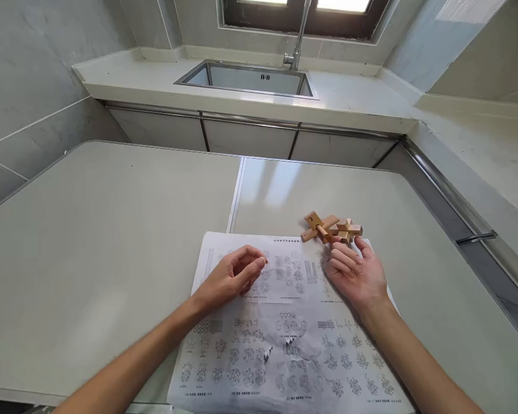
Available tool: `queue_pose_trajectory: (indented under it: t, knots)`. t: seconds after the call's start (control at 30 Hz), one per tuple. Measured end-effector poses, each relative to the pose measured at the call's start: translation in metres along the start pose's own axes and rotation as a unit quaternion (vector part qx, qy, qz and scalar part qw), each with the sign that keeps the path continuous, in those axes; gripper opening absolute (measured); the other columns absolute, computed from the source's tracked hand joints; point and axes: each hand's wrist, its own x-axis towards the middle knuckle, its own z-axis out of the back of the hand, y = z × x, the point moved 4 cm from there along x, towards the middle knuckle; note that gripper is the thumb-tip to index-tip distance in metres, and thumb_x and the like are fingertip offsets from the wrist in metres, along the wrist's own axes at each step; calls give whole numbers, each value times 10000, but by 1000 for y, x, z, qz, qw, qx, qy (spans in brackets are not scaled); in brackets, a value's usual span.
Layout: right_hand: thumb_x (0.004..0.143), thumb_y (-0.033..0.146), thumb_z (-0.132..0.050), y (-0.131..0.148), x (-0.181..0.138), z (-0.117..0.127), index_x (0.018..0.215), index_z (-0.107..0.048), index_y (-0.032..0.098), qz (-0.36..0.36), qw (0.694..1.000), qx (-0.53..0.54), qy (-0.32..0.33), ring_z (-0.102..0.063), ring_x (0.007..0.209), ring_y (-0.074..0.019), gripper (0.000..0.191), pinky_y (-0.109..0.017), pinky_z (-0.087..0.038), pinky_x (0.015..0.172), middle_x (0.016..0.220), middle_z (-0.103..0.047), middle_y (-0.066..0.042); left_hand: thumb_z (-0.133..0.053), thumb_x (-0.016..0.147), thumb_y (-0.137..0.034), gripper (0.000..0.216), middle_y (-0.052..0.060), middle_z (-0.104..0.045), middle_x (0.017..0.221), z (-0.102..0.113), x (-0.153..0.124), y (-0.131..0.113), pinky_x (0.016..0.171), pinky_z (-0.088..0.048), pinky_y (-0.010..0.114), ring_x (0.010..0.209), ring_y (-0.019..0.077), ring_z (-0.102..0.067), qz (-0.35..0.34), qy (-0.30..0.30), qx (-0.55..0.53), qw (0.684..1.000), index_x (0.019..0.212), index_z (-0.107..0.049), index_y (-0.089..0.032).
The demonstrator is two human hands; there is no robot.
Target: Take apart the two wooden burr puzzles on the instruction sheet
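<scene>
My left hand (238, 270) is over the upper left of a printed paper sheet (293, 313). Its fingers curl in and the thumb tip meets the index finger, with nothing visible between them. My right hand (357, 271) rests palm up near the sheet's upper right, fingers loosely bent and thumb apart. Just beyond its fingertips lies a wooden burr puzzle piece group (318, 228), crossed sticks with one marked "2". Beside it sits a smaller cross-shaped wooden cluster (349, 230). Whether my fingertips touch the wood I cannot tell.
The sheet shows rows of line diagrams, with creases and small tears in its middle. Under it is a pale table (112, 230) with a seam. Beyond stand a counter (147, 77), a sink (250, 77), a faucet (300, 40) and a window.
</scene>
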Motion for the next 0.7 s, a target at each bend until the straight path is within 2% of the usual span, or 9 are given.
queue_pose_trajectory:
  t: [0.13, 0.23, 0.3, 0.53, 0.6, 0.7]
  knots:
    - [1004, 161, -590, 0, 0, -1, 854, -500, 246, 2, 1000, 15, -16, -433, 375, -80, 194, -198, -385, 369, 493, -462, 104, -609, 986, -561, 366, -46, -458, 712, 0, 0, -1, 525, -364, 221, 593, 95, -402, -3, 2, 1, 1000, 1003, -609, -195]
    - [1022, 148, -581, 0, 1, -3, 1018, -574, 232, -6, 1000, 2, -19, -439, 360, -82, 85, -198, -383, 352, 494, -468, 116, -602, 997, -547, 354, -48, -456, 707, -1, -1, 0, 528, -359, 221, 595, 93, -399, -6, 9, 4, 1000, 1009, -606, -193]
    - [1028, 139, -583, 1, 2, -4, 1095, -594, 230, -5, 1000, -13, -18, -448, 355, -80, 113, -193, -384, 345, 497, -475, 119, -598, 1002, -542, 349, -50, -453, 703, 0, -1, 1, 530, -355, 223, 593, 92, -397, -6, 11, 6, 1000, 1016, -606, -194]
    - [1030, 154, -633, 0, 1, -9, 968, -620, 235, 59, 995, -75, -35, -387, 339, -57, 103, -165, -382, 337, 505, -461, 115, -598, 999, -553, 361, -51, -455, 715, -1, -1, 0, 525, -350, 221, 593, 90, -396, -8, 16, 3, 1000, 1009, -601, -192]
    - [1015, 205, -686, -1, 1, -13, 1001, -630, 222, 86, 989, -116, -41, -360, 337, -47, 60, -150, -372, 335, 511, -445, 124, -598, 1000, -555, 365, -49, -459, 721, -1, -2, -2, 526, -354, 220, 597, 91, -398, -6, 14, 3, 1000, 1009, -601, -189]
    - [981, 364, -752, -8, -2, -22, 1019, -635, 209, 127, 971, -197, -47, -310, 340, -27, 198, -129, -346, 341, 529, -421, 133, -602, 999, -558, 369, -48, -460, 724, -1, -2, -2, 528, -353, 220, 604, 93, -402, -3, 15, 4, 1000, 1009, -602, -189]
